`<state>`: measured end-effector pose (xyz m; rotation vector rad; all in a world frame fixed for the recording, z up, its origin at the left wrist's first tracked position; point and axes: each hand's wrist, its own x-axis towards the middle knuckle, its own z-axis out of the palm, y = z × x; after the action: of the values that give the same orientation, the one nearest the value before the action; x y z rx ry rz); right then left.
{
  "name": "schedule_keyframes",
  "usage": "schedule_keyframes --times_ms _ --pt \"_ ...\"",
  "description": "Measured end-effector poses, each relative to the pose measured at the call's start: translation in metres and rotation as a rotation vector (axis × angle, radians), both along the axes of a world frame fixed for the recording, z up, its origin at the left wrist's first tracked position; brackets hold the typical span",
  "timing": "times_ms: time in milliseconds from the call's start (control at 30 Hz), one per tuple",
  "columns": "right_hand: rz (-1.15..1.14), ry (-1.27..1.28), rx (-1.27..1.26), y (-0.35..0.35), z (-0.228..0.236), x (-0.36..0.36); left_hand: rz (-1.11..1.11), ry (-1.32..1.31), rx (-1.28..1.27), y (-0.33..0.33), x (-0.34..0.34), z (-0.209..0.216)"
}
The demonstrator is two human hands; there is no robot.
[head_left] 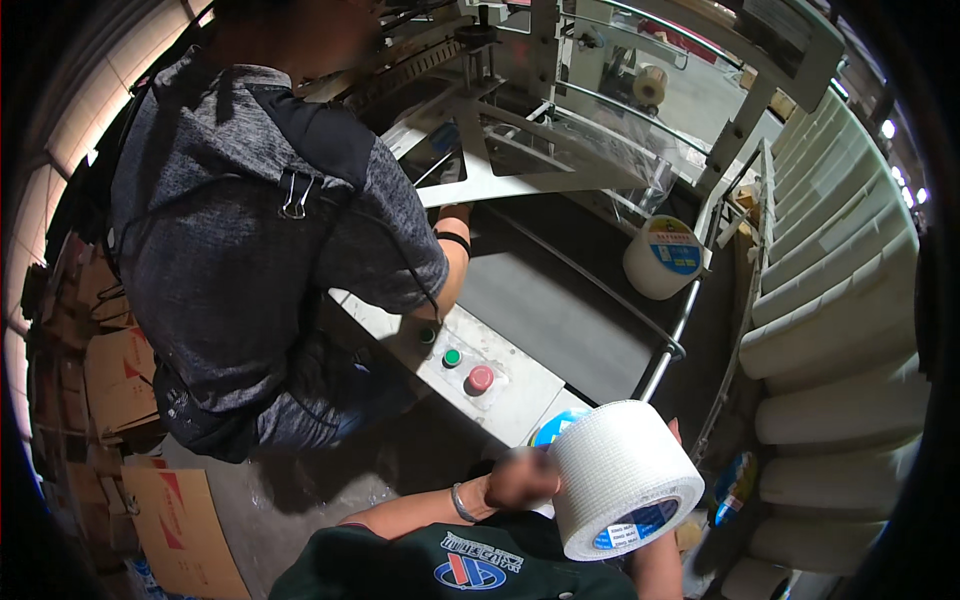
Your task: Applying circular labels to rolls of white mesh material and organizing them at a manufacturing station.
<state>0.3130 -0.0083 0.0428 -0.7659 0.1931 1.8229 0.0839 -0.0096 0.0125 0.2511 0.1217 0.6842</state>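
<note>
A wide roll of white mesh tape (615, 470) is held tilted in front of my chest, with a blue-and-white label inside its core. My left hand (522, 480) is curled against the roll's left side, its fingertips blurred. Mostly hidden behind the roll, my right hand (675, 431) shows only a bit of finger at the far right edge; it grips the roll from that side. Just behind the roll, a round blue label (560, 426) shows over the machine's corner. What it is fixed to is hidden.
A machine with a grey belt (545, 320) lies ahead; its panel has a red button (481, 378) and green buttons. A wrapped, labelled roll (663, 257) sits at the belt's far right. A co-worker (270, 240) leans in on the left. Cartons (185, 530) and large white rolls (830, 420) flank me.
</note>
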Motion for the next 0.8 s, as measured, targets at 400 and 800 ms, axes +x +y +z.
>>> schedule_keyframes --times_ms 400,800 --pt "0.02 0.023 -0.03 0.01 0.0 -0.019 -0.008 0.145 -0.11 0.007 -0.024 -0.007" --pt "0.155 0.077 0.016 0.026 -0.009 -0.007 0.119 0.157 0.005 -0.002 -0.018 0.001"
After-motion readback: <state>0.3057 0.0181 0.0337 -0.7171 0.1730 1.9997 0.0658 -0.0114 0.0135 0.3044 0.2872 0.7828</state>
